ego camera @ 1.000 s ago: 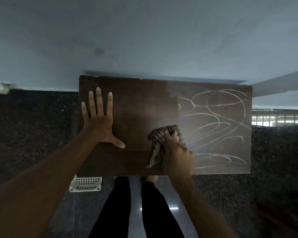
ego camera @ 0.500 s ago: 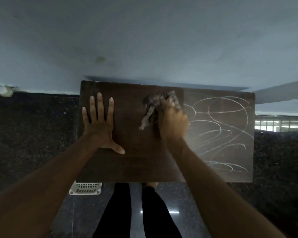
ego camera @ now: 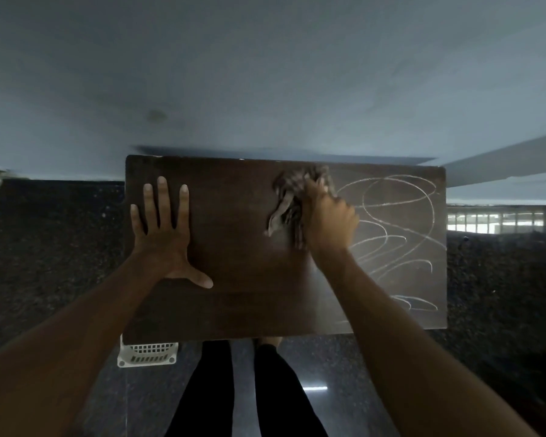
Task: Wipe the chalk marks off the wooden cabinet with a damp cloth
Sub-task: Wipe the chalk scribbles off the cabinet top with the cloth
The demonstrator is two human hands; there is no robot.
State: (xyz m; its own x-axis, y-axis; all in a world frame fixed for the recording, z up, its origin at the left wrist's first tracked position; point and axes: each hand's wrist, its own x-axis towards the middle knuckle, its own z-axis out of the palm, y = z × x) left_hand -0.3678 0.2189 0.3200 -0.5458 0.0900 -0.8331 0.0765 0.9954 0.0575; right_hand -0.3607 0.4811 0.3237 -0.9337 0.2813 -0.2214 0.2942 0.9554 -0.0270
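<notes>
The dark wooden cabinet top [ego camera: 243, 307] fills the middle of the head view. White looping chalk marks [ego camera: 401, 228] cover its right part; the left and middle parts are bare dark wood. My right hand [ego camera: 328, 225] grips a bunched striped cloth [ego camera: 292, 197] near the far edge, at the left border of the chalk. One corner of the cloth hangs out to the left. My left hand [ego camera: 164, 234] lies flat on the left part of the top, fingers straight and spread, thumb out to the right.
A pale wall [ego camera: 265, 74] rises right behind the cabinet. Dark speckled stone floor [ego camera: 51, 247] lies on both sides. A white slotted plastic basket [ego camera: 147, 354] sits below the front left corner. My legs in black trousers [ego camera: 243, 389] stand at the front edge.
My right hand carried the cloth from the front of the top up to the far edge, beside the chalk. The left hand stayed flat in place.
</notes>
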